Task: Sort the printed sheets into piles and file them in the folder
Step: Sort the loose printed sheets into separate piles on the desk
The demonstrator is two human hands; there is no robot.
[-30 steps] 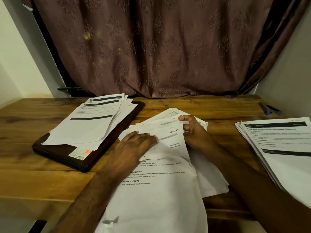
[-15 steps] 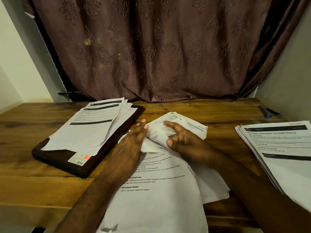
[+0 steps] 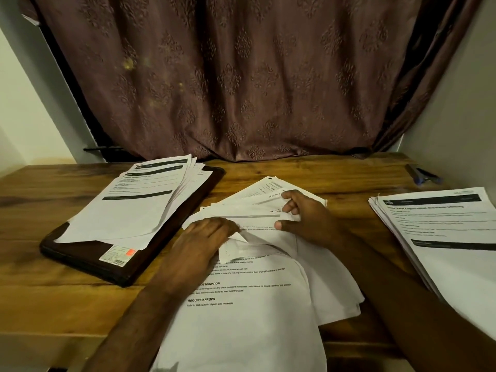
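A loose fan of printed sheets (image 3: 249,312) lies in the middle of the wooden table. My left hand (image 3: 204,240) rests flat on the sheets' upper left part, and a bent paper corner sticks up beside its fingers. My right hand (image 3: 308,218) pinches the upper edges of the fanned sheets between thumb and curled fingers. At the left a dark brown folder (image 3: 88,261) lies flat with a pile of printed sheets (image 3: 134,208) on top of it. Another pile of printed sheets (image 3: 442,237) sits at the right edge.
A brown patterned curtain (image 3: 241,76) hangs behind the wooden table (image 3: 53,304). A blue and black pen (image 3: 421,175) lies at the far right corner near the wall. The middle sheets overhang the table's front edge.
My left hand has moved from upright at the sheets' top edge down flat onto them. My right hand shifted right and took hold of the fanned upper edges.
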